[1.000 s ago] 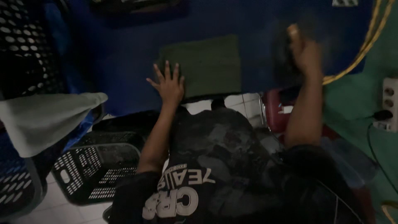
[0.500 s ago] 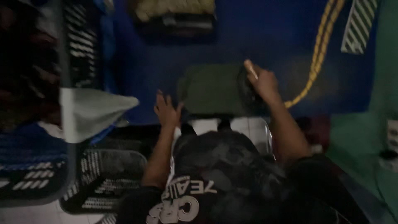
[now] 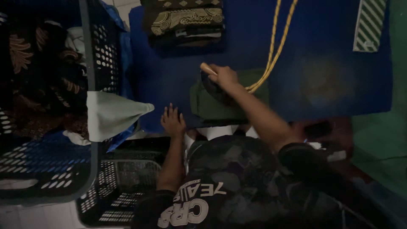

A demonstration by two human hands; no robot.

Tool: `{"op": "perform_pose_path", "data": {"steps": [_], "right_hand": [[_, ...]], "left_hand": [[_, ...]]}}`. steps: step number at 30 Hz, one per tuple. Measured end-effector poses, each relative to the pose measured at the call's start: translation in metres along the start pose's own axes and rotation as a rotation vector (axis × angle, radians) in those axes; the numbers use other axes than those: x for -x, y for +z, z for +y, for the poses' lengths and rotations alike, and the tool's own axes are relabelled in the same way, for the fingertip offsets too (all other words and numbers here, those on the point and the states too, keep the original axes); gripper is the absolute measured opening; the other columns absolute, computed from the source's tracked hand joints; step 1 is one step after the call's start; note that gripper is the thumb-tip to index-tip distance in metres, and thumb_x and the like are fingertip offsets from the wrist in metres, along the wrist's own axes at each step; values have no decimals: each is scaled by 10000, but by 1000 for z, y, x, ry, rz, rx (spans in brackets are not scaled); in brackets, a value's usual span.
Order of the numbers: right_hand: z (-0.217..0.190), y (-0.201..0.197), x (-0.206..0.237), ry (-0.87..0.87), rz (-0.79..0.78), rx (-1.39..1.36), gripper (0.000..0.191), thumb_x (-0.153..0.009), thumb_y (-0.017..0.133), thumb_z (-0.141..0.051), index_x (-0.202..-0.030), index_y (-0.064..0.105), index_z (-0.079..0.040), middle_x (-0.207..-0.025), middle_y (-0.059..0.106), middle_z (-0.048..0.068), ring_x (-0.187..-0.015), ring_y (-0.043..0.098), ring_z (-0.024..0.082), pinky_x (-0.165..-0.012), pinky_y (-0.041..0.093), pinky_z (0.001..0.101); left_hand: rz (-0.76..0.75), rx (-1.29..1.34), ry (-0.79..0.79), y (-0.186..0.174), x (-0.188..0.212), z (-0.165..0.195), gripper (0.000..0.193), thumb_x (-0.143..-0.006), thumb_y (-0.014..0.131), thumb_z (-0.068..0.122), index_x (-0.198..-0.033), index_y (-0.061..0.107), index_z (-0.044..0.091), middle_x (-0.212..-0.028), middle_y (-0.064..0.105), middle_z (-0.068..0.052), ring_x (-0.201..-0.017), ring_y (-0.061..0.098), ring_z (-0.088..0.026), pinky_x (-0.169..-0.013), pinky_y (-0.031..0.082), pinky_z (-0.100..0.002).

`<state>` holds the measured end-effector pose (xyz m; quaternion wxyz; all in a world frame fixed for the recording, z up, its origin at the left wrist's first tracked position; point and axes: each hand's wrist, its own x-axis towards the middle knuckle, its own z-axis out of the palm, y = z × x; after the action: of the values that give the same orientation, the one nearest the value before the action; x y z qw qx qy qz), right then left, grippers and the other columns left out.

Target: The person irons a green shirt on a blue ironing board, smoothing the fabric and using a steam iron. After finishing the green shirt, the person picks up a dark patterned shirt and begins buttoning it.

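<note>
My right hand is closed around the pale handle of a dark clothes iron. The iron rests on the left part of a folded olive-green cloth. The cloth lies on a blue mat, at its near edge. My left hand lies flat with fingers spread on the mat's near edge, just left of the green cloth and not on it. A yellow cord runs from the iron up across the mat.
A stack of folded patterned clothes sits at the mat's far side. A large dark basket of clothes stands at left with a pale cloth draped over its rim. A black basket stands below. A green-striped item lies top right.
My right hand has slid the iron leftward over the green cloth. My left hand has come off the cloth onto the mat's near edge. The view has shifted, showing more of the mat's far side.
</note>
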<state>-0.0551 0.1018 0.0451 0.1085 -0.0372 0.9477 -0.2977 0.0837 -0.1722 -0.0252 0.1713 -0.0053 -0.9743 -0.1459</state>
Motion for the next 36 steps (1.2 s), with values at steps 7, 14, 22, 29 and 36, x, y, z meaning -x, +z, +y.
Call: {"op": "perform_pose_path", "data": {"steps": [7, 14, 22, 29, 36], "right_hand": [[-11, 17, -4, 95, 24, 94, 534, -963, 685, -375, -1456, 580, -197, -1057, 736, 207, -901, 726, 388, -793, 571, 493], [-21, -2, 18, 7, -46, -12, 465, -970, 687, -390, -1375, 627, -170, -1016, 765, 153, -861, 741, 347, -751, 579, 493], [-17, -12, 111, -410, -450, 191, 535, -956, 664, -532, -1414, 595, -265, -948, 772, 97, -727, 737, 254, -687, 579, 429], [89, -58, 128, 107, -227, 169, 424, -1039, 626, -474, -1337, 628, -173, -948, 761, 143, -807, 747, 298, -741, 588, 463], [241, -102, 163, 152, 261, 263, 884, -716, 841, -406, -1446, 558, 6, -1181, 630, 381, -1049, 654, 514, -818, 560, 537]], "left_hand": [[20, 3, 24, -9, -5, 5, 345, -970, 571, 173, -1276, 725, 132, -1565, 548, -55, -1457, 472, -317, -1163, 290, -515], [-31, 58, 62, -6, 4, -4, 430, -861, 542, 106, -1241, 740, 83, -1474, 622, -130, -1378, 513, -388, -1103, 301, -568], [141, 619, -681, 20, -3, -3, 334, -823, 567, -57, -1086, 735, 61, -1155, 735, -127, -1099, 682, -346, -1008, 507, -448], [-150, 464, 492, 35, -5, 95, 373, -883, 653, 102, -1248, 710, 156, -1202, 720, -74, -1067, 615, -286, -932, 468, -458], [-433, -29, 360, 53, -9, 123, 690, -1014, 530, 578, -1618, 337, 306, -1716, 78, -90, -1550, 3, -431, -1184, 40, -712]]}}
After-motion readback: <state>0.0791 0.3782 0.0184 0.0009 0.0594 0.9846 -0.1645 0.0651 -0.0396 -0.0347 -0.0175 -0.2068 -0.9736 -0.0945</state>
